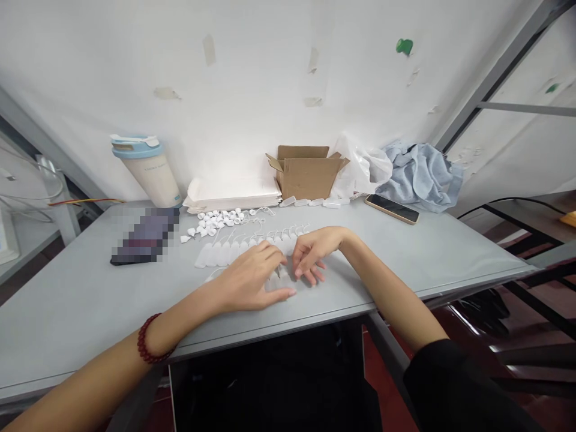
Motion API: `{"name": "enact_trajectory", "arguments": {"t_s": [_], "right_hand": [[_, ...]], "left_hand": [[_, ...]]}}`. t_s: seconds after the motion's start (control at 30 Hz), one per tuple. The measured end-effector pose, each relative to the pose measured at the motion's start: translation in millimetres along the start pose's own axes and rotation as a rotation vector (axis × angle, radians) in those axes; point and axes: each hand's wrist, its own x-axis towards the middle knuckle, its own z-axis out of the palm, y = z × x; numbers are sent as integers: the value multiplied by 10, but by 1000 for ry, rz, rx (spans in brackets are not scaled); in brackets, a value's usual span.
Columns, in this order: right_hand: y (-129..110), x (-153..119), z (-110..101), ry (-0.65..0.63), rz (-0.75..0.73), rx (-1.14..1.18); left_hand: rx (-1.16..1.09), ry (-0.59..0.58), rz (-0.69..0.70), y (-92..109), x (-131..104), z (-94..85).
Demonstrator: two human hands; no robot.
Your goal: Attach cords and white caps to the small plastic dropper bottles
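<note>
My left hand rests low over the front of the grey table, its thumb stretched out apart from the bent fingers. Beneath and beside those fingers lie small translucent pieces, partly hidden. Close by on the right, my right hand hangs with a bent wrist; thumb and forefinger come together while the other fingers spread loosely. Whatever they pinch, if anything, cannot be made out. Just behind both hands runs a row of translucent white plastic pieces with thin loops on top. Several small white caps are heaped farther back.
Along the wall stand a tumbler, stacked white sheets, an opened cardboard box, a plastic bag and a blue cloth. Clear tubes lie before the box. A phone lies right, a blurred dark item left.
</note>
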Motion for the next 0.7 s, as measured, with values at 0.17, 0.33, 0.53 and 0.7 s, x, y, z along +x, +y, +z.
{"name": "enact_trajectory", "arguments": {"t_s": [0.17, 0.33, 0.53, 0.7], "right_hand": [[227, -279, -260, 432, -173, 78], [538, -382, -517, 1334, 142, -234], [807, -324, -657, 1560, 329, -461], [886, -299, -690, 1502, 365, -556]], "left_hand": [[-1, 272, -174, -509, 43, -88], [69, 289, -272, -1036, 176, -122], [142, 206, -290, -1137, 277, 12], [137, 137, -305, -1061, 269, 8]]}}
